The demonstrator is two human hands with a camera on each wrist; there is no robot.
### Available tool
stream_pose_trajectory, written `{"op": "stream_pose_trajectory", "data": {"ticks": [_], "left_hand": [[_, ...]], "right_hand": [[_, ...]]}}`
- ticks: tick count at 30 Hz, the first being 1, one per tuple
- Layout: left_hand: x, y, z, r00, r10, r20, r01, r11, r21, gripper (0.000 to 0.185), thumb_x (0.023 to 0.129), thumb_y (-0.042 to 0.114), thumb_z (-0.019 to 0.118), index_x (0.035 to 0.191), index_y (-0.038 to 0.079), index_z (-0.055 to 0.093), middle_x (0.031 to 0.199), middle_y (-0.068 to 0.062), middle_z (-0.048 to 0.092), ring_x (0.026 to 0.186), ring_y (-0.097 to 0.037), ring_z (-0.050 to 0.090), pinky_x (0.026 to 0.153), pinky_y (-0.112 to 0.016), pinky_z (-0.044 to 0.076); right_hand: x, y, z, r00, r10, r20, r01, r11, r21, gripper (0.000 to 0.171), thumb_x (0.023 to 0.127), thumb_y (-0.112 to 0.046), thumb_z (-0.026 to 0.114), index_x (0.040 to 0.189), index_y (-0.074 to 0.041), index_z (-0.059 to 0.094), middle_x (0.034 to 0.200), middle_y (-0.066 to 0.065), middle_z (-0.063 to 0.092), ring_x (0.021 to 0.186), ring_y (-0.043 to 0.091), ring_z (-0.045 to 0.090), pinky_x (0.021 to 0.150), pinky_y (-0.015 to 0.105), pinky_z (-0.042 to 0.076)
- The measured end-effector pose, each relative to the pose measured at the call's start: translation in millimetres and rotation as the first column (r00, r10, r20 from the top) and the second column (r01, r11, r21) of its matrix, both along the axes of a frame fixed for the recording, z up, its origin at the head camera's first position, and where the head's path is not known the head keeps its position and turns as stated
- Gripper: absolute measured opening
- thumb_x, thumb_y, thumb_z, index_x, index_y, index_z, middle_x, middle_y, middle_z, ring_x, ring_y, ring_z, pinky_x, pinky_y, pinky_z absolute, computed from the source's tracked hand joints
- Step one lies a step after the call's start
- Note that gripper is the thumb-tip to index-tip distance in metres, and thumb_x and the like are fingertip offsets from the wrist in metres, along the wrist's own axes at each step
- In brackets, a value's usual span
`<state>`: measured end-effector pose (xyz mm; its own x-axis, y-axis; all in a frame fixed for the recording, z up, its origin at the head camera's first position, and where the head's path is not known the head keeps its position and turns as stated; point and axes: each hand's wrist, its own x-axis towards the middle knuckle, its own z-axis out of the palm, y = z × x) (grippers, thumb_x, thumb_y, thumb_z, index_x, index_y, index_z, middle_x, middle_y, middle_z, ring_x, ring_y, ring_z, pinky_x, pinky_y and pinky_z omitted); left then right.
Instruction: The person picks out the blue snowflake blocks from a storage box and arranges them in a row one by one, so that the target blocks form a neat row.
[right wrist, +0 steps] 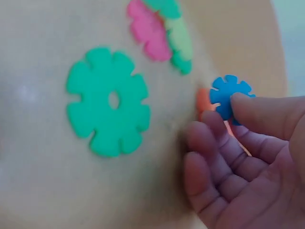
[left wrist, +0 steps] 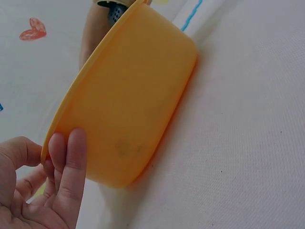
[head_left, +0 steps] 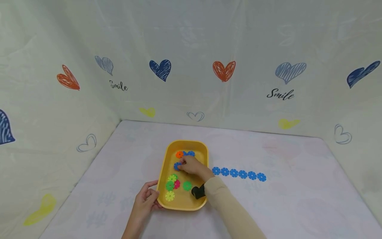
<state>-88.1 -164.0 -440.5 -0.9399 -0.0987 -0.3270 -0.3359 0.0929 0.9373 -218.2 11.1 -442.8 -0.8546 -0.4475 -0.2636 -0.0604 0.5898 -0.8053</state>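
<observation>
In the head view a yellow plastic tray (head_left: 186, 199) rests on the table, holding several flower-shaped notched discs. My left hand (head_left: 142, 200) holds the tray's near left side, thumb at the rim and fingers against the outer wall (left wrist: 128, 95). Over the tray, my right hand (head_left: 193, 165) pinches a blue flower disc (right wrist: 223, 98) between thumb and fingers. Inside the tray lie an orange disc (head_left: 179, 154), blue discs (head_left: 191, 153) partly hidden by the hand, a pink disc (head_left: 177, 184), a yellow disc (head_left: 169, 196) and green discs (head_left: 187, 186).
Right of the tray, several blue discs (head_left: 234, 173) form a straight row on the pale tablecloth (head_left: 286, 205). A black band (head_left: 198, 192) shows at my right wrist. Behind the table hangs a white curtain (head_left: 191, 39) printed with hearts.
</observation>
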Motion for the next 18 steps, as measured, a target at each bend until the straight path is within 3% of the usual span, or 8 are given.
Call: {"op": "stream_pose_trajectory", "data": {"ticks": [8,14,18], "left_hand": [[-0.5,1.5,1.6,1.000,0.006,-0.014,-0.006,1.000,0.015,0.040,0.088,0.004,0.047,0.128,0.006,0.043,0.069,-0.003,0.050,0.054,-0.016,0.058,0.056,-0.030,0.055],[0.7,0.4,1.5,1.000,0.005,-0.010,-0.005,1.000,0.028,0.042,0.088,0.005,0.047,0.129,0.005,0.041,0.071,-0.005,0.050,0.054,-0.017,0.058,0.057,-0.032,0.056],[0.2,-0.4,0.0,1.000,0.006,-0.001,-0.006,1.000,0.026,0.042,0.088,0.005,0.047,0.130,0.006,0.041,0.071,-0.005,0.050,0.055,-0.016,0.058,0.057,-0.031,0.056]], "right_hand": [[10.1,10.2,19.7,0.998,0.029,-0.061,-0.035,0.995,-0.090,0.017,0.091,-0.015,0.051,0.089,-0.001,0.060,0.075,0.020,0.061,0.059,0.022,0.053,0.051,0.019,0.042],[17.5,23.4,34.9,0.997,0.019,-0.075,-0.031,0.988,-0.154,0.018,0.092,-0.016,0.050,0.095,-0.002,0.059,0.083,0.023,0.062,0.072,0.035,0.058,0.059,0.023,0.049],[23.0,34.9,40.6,0.997,-0.011,-0.076,-0.003,0.983,-0.182,0.019,0.093,-0.017,0.049,0.096,-0.002,0.060,0.085,0.022,0.060,0.072,0.031,0.056,0.064,0.030,0.051]]}}
